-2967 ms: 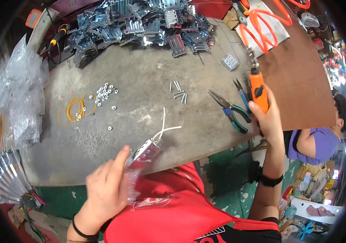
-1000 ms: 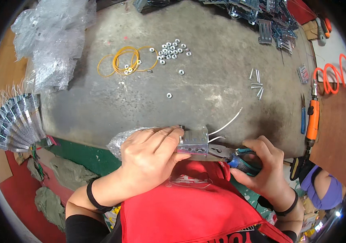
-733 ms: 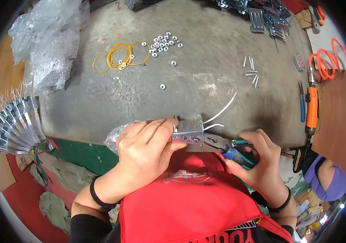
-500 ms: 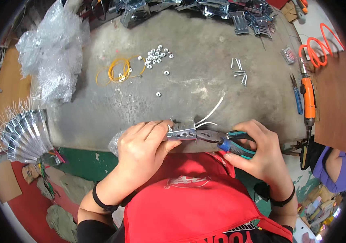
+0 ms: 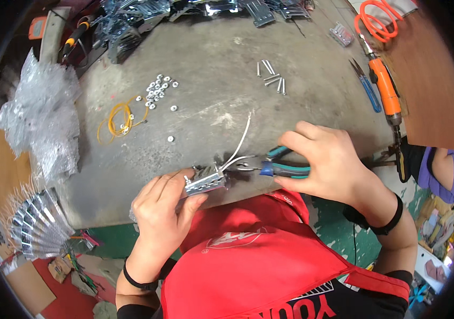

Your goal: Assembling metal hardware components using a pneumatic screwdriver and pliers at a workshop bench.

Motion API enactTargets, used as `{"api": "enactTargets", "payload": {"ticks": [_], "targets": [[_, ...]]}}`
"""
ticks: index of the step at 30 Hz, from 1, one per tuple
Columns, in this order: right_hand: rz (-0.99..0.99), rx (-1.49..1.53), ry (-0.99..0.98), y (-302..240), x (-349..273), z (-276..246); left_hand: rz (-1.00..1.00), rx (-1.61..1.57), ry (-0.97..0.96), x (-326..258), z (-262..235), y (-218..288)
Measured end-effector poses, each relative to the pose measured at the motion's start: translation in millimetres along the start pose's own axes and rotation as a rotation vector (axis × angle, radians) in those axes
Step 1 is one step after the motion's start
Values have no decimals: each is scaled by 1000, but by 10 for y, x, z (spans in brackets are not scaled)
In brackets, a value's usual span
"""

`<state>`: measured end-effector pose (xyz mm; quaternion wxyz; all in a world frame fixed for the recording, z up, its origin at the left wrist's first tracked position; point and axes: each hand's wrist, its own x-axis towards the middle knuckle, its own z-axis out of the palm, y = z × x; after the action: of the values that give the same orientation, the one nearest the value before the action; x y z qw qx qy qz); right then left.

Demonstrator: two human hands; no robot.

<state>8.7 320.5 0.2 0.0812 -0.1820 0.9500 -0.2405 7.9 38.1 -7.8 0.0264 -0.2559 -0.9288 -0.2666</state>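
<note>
My left hand [image 5: 160, 208] is closed on the left end of a slotted metal bracket [image 5: 206, 184], held tilted above the table's front edge. Two white wires [image 5: 241, 139] come out of the bracket's right end and curve up and away. In my right hand [image 5: 327, 159] is a pair of pliers [image 5: 288, 169] with teal and black handles, my fingers around the grips. The plier jaws point left and lie close against the base of the wires; whether they pinch one I cannot tell. My fingers hide part of the bracket.
Several small round nuts [image 5: 157, 91] and a yellow wire coil [image 5: 119, 119] lie left of centre. Several bolts [image 5: 282, 85] lie farther back. Blue-handled cutters [image 5: 368, 90] and an orange power screwdriver [image 5: 386, 90] are at right. Bubble wrap [image 5: 46, 117] and fanned metal strips [image 5: 38, 223] sit at left.
The view has turned and shifted. The plier jaws have come up from beside the bracket's end to the wires, and the bracket is tilted with its right end higher.
</note>
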Motion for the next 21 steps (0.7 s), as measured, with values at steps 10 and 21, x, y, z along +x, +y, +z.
{"api": "enactTargets", "payload": {"ticks": [10, 21], "targets": [[89, 41, -5, -133, -19, 128, -148, 2, -10, 24, 22, 82], [122, 66, 80, -237, -72, 110, -76, -11, 54, -31, -18, 10]]}}
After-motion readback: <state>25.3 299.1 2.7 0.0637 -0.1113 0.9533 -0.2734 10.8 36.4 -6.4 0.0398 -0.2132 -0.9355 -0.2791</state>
